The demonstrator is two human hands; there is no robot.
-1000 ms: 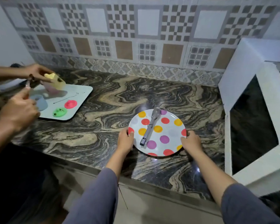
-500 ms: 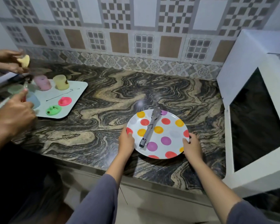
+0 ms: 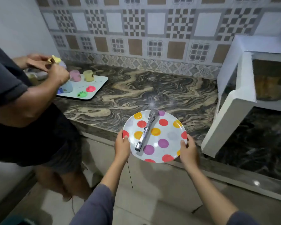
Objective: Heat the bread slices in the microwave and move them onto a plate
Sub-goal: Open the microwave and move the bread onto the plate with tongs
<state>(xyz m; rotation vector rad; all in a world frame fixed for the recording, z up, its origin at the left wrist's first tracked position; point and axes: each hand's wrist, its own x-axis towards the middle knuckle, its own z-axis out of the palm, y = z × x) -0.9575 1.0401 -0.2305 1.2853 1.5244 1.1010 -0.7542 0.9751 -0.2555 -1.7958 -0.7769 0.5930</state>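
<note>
left hand and right hand each grip one side of the spotted plate — thumbs over its rim — holding it partly past the counter edge. metal tongs lie on it; the microwave stands open at right.

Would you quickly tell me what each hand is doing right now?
Left hand: grips the polka-dot plate at its left rim.
Right hand: grips the right rim.
</note>
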